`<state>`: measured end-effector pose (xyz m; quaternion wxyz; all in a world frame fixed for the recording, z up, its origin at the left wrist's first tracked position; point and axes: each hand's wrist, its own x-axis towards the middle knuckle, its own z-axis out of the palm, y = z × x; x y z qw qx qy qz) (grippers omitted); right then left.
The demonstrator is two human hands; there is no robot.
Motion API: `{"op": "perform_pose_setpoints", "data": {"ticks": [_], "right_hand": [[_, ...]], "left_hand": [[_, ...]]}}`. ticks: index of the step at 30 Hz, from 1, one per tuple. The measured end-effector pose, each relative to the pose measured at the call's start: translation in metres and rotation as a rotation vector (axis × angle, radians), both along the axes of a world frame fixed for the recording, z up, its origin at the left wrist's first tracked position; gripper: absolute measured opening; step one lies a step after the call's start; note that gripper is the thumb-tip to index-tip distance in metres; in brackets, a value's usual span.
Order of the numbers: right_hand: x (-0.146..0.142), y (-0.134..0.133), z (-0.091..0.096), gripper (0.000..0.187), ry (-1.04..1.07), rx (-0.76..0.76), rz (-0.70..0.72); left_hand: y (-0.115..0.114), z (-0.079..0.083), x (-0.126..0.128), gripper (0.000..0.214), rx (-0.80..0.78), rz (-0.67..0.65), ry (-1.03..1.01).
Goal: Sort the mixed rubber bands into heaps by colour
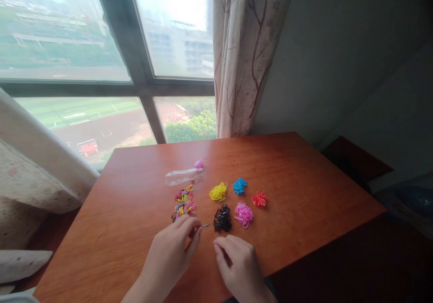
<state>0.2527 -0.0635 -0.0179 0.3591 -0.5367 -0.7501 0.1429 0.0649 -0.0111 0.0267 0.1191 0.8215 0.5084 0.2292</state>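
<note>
My left hand [177, 244] pinches a small dark, bluish rubber band [205, 225] between thumb and forefinger, its end sticking out to the right. My right hand [238, 262] is closed, thumb against forefinger; whatever it may hold is hidden. Just beyond the hands lies a pile of black rubber bands [222, 218], with pink bands [244, 214] to its right. Farther back are heaps of yellow bands [218, 191], blue bands [240, 186] and red bands [259, 199]. Two mixed-colour bunches lie left of these: a farther bunch [184, 194] and a nearer bunch [186, 208], partly behind my left hand.
A clear plastic container [181, 176] lies on its side behind the bunches, with something pink [200, 163] at its right end. The wooden table [111, 222] reaches a window [182, 37] with curtains [241, 55] at its sides.
</note>
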Motion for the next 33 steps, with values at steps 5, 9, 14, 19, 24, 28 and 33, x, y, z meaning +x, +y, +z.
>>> {"op": "perform_pose_setpoints", "data": {"ticks": [5,9,14,19,24,28,33], "right_hand": [[0.001,0.001,-0.002,0.025,0.05,-0.01,0.002],[0.001,0.002,-0.002,0.024,0.083,-0.004,0.009],[0.001,0.002,-0.002,0.022,0.112,-0.008,0.016],[0.001,0.003,-0.003,0.02,0.112,-0.012,0.014],[0.001,0.003,-0.001,0.021,0.1,-0.02,0.021],[0.001,0.004,-0.001,0.021,0.092,-0.022,0.016],[0.001,0.004,-0.001,0.021,0.101,-0.007,0.018]], "left_hand": [[0.021,0.012,0.036,0.019,-0.107,-0.092,0.152],[0.032,0.012,0.05,0.018,-0.155,-0.115,0.205],[0.033,0.012,0.052,0.017,-0.19,-0.15,0.221],[0.029,0.022,0.048,0.017,-0.248,-0.129,0.248],[0.025,0.025,0.045,0.019,-0.276,-0.111,0.264],[0.024,0.02,0.044,0.019,-0.251,-0.112,0.276],[0.026,0.015,0.046,0.018,-0.206,-0.119,0.279]]}}
